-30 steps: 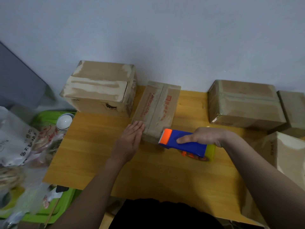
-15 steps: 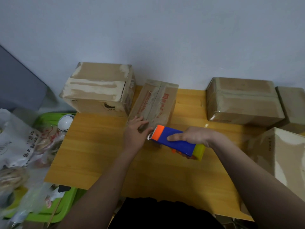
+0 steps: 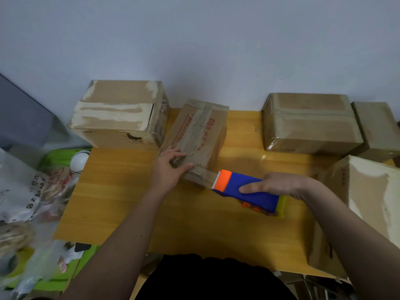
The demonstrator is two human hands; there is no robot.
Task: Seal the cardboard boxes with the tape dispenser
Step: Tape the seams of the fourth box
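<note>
While left hand steadies box, right hand grips dispenser.

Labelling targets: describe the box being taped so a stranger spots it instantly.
On the wooden table, look along the wall at the row of boxes. The box is second from the left, under the left hand; it alone has red print on top.

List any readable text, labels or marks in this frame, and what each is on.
Box with red print: red characters along both top flaps, too blurred to read.
Large left box: dark logo with small lettering on its front, unreadable.
Plastic bag: dark and red characters, blurred.
Right box: faint side print, unreadable.
</note>
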